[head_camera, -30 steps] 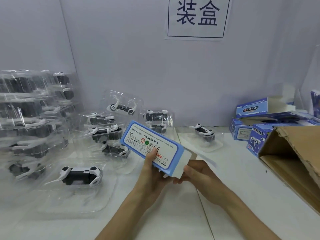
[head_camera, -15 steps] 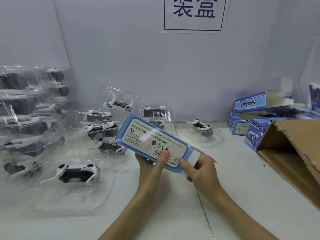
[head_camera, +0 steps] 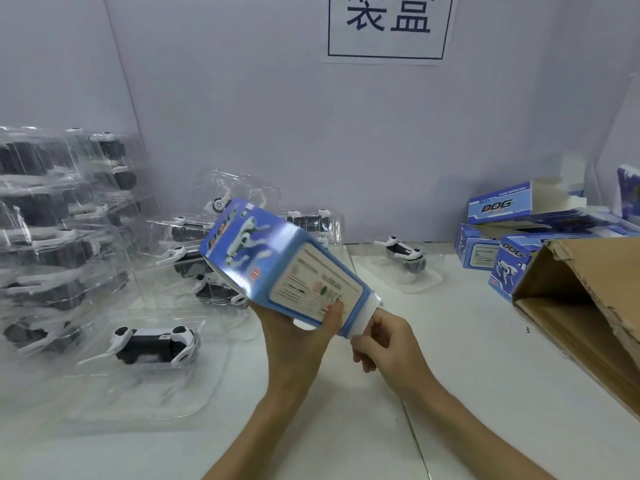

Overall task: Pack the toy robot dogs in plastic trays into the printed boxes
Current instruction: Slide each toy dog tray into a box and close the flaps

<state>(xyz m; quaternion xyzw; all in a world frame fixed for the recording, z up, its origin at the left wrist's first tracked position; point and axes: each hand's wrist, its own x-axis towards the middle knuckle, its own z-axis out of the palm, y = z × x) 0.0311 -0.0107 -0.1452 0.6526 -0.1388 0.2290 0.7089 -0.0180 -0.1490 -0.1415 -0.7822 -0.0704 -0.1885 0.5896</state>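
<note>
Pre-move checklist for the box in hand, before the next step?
1. Grip: left hand holds the box: ok.
2. The right hand pinches the end flap: ok.
3. Flap tucked in: not ok, it sticks out.
4. Box loaded: cannot tell.
5. Next toy dog sits in its tray on the table, left of the hands: ok.
6. Carton open at the right: ok.

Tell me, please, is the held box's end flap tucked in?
Not tucked: the left hand grips the box; its white flap sticks out, pinched by the right hand.
</note>
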